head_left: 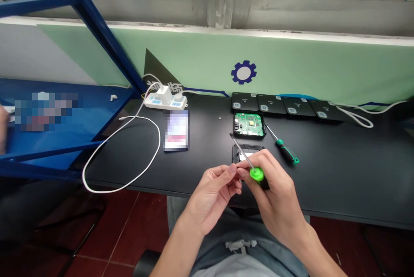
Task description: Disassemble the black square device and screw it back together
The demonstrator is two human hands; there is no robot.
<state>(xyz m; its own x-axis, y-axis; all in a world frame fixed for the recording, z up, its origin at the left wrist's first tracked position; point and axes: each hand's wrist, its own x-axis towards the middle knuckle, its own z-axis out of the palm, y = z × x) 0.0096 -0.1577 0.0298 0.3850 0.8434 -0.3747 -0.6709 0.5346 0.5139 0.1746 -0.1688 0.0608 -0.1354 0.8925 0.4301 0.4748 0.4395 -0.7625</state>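
Note:
My right hand [274, 186] is closed around a screwdriver [257, 174] with a bright green and black handle; its metal shaft points up and left. The thumb and forefinger of my left hand [215, 193] are pinched together, meeting my right fingertips. Whatever lies between them is too small or hidden to name. Just beyond the hands is a black plastic cover [235, 153], partly hidden by my right hand. Behind it sits an open black case with a green circuit board [249, 124] inside. A second screwdriver [286, 151], green and black, lies to the right.
Several closed black boxes [271, 105] line the back of the black table [349, 173]. A tiny screw-like piece [220, 117] lies left of the board. Further left are a phone-like pixelated item [176, 130], a white power strip [166, 101] and a looped white cable [84, 169].

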